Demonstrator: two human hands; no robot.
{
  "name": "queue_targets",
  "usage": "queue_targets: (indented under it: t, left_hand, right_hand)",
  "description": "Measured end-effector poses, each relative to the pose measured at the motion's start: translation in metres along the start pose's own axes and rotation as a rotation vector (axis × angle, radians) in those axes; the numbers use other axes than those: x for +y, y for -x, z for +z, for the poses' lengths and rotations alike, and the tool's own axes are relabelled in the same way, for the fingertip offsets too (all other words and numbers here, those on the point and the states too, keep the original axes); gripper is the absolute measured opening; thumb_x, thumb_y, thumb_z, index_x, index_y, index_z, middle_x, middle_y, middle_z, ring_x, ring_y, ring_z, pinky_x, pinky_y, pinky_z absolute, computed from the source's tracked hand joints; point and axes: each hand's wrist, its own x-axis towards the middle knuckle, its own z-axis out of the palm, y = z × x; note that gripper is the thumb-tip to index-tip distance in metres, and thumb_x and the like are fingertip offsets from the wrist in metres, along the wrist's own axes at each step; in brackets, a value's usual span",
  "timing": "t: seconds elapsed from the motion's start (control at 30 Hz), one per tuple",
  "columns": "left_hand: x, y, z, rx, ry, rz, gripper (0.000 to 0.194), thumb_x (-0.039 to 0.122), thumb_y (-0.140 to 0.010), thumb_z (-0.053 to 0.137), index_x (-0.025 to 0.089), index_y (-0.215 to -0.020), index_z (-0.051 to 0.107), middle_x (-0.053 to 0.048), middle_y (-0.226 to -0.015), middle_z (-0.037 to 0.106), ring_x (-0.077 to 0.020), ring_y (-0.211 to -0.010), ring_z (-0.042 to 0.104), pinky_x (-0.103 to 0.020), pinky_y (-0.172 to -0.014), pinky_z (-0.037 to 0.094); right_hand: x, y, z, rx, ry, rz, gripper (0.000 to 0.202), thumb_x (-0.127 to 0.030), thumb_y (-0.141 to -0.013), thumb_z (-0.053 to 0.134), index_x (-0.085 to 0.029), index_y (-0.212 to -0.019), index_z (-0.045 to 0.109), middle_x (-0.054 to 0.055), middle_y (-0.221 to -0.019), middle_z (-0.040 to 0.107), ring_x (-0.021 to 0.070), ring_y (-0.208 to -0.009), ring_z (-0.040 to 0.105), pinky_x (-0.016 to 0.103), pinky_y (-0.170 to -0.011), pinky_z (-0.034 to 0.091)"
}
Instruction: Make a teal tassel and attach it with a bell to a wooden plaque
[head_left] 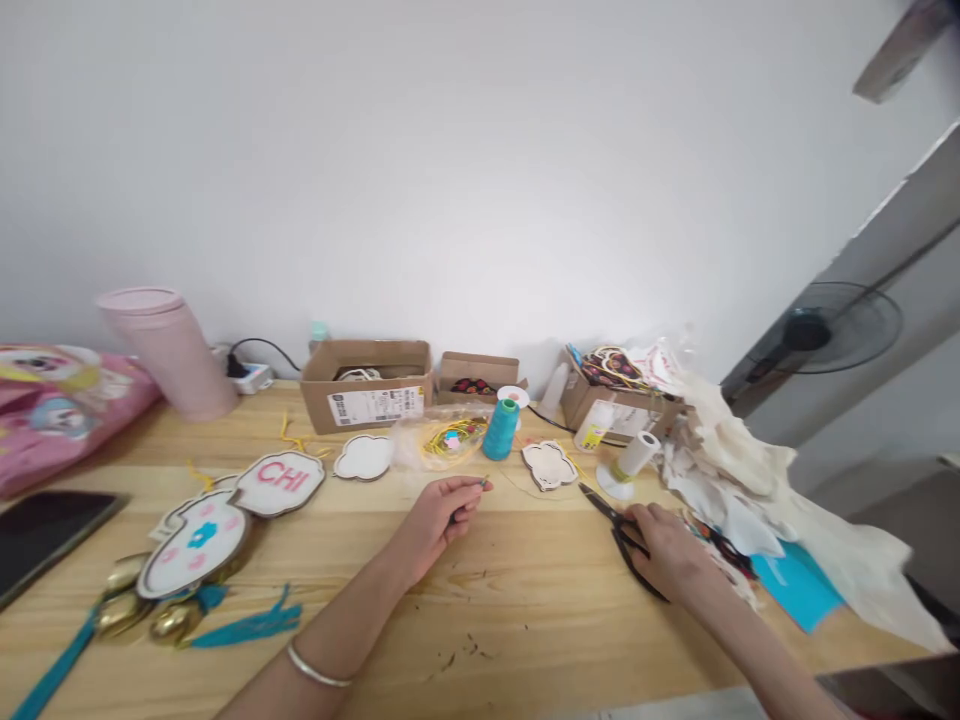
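Note:
My left hand [442, 520] is raised over the middle of the wooden table, its fingers pinched round something small and dark that I cannot make out. At the right, my right hand [664, 548] is closed on the handles of black scissors [606, 508], whose blades point up and left along the table. Beyond my left hand stands a teal thread spool [500, 430]. A white scalloped patch [549, 465] lies between the spool and the scissors. Another white patch [363, 457] rests farther left.
Cardboard boxes [367, 385] line the wall, with a glue bottle [595, 425] and white spool [637, 455]. Embroidered pieces [280, 482], brass bells [174, 620] and a phone [52, 535] lie left. Cream cloth [817, 530] covers the right edge.

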Motion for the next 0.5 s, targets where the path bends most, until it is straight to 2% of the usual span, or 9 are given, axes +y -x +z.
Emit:
queue_targets:
  t: [0.07,0.17,0.3,0.4,0.47,0.5]
  left_hand:
    - [0.006,0.003,0.001,0.022,-0.054,0.067,0.022,0.029,-0.068,0.061,0.01,-0.078,0.062,0.004,-0.056,0.037,-0.0038,-0.048,0.03,-0.016,-0.04,0.02]
    - [0.012,0.006,0.003,0.079,-0.142,0.155,0.021,0.031,-0.069,0.059,0.011,-0.073,0.062,0.003,-0.055,0.044,-0.0051,-0.05,0.038,-0.018,-0.046,0.029]
    - [0.015,0.008,0.005,0.12,-0.18,0.216,0.022,0.033,-0.07,0.059,0.012,-0.077,0.063,0.004,-0.053,0.042,-0.0047,-0.048,0.036,-0.019,-0.045,0.027]
    - [0.018,0.011,0.009,0.19,-0.232,0.233,0.022,0.034,-0.07,0.059,0.014,-0.077,0.063,0.006,-0.051,0.039,-0.0043,-0.046,0.032,-0.019,-0.043,0.024]
    - [0.02,0.012,0.011,0.244,-0.301,0.273,0.018,0.031,-0.069,0.059,0.015,-0.071,0.064,0.004,-0.054,0.044,-0.0057,-0.05,0.038,-0.019,-0.047,0.03]
    - [0.021,0.013,0.011,0.259,-0.33,0.312,0.016,0.029,-0.069,0.059,0.015,-0.067,0.064,0.001,-0.06,0.05,-0.0073,-0.057,0.044,-0.02,-0.052,0.034]
  right_hand:
    - [0.001,-0.008,0.004,-0.038,0.01,0.031,0.03,-0.017,-0.067,0.045,-0.014,-0.097,0.051,0.012,-0.089,0.06,0.0228,-0.084,0.056,0.031,-0.071,0.038]
    - [0.004,-0.013,-0.002,-0.109,-0.002,0.089,0.035,-0.018,-0.063,0.048,-0.014,-0.097,0.049,0.012,-0.093,0.061,0.0246,-0.08,0.058,0.031,-0.066,0.039]
    - [0.016,0.001,-0.019,-0.125,-0.137,0.149,0.032,-0.024,-0.06,0.053,-0.018,-0.092,0.051,0.007,-0.08,0.063,0.0215,-0.07,0.059,0.029,-0.059,0.041]
    - [0.017,0.022,-0.034,-0.063,-0.453,0.176,0.034,-0.029,-0.06,0.057,-0.02,-0.093,0.052,0.007,-0.085,0.062,0.0197,-0.074,0.059,0.028,-0.063,0.045]
    - [0.005,0.035,-0.045,-0.086,-0.775,0.197,0.04,-0.033,-0.059,0.062,-0.021,-0.096,0.054,0.007,-0.091,0.062,0.021,-0.084,0.058,0.029,-0.069,0.046]
    - [-0.005,0.041,-0.049,-0.137,-0.933,0.208,0.042,-0.036,-0.058,0.065,-0.022,-0.097,0.055,0.007,-0.089,0.062,0.0212,-0.085,0.058,0.028,-0.068,0.047]
